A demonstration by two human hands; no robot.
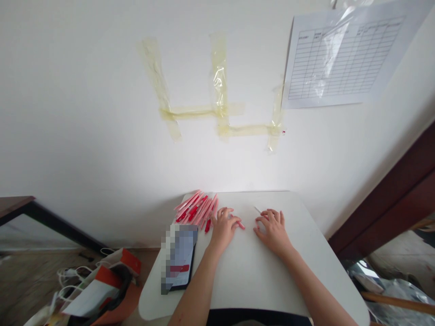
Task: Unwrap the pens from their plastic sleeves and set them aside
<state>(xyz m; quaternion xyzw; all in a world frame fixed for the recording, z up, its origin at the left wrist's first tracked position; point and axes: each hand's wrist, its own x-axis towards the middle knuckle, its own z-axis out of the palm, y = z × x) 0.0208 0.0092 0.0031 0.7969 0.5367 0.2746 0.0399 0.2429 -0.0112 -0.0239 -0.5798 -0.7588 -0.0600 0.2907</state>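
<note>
Left hand [224, 226] holding a pink tube [241, 225], right hand [272, 230] a thin stick [257, 209], pink pens [200, 209] heaped on white counter [251, 280], phone [181, 258] nearby

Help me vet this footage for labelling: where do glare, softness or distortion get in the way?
Head view throughout: glare streaks cross the wall chart and the middle tape strip; mosaic blocks cover much of the phone; fine detail is soft on the pink sticks beside the left hand; the edges look stretched, as through a wide lens.

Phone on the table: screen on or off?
On. The phone shows a lit, pale bluish face with a red bar toward its lower end; further content is too pixelated to tell.
</note>
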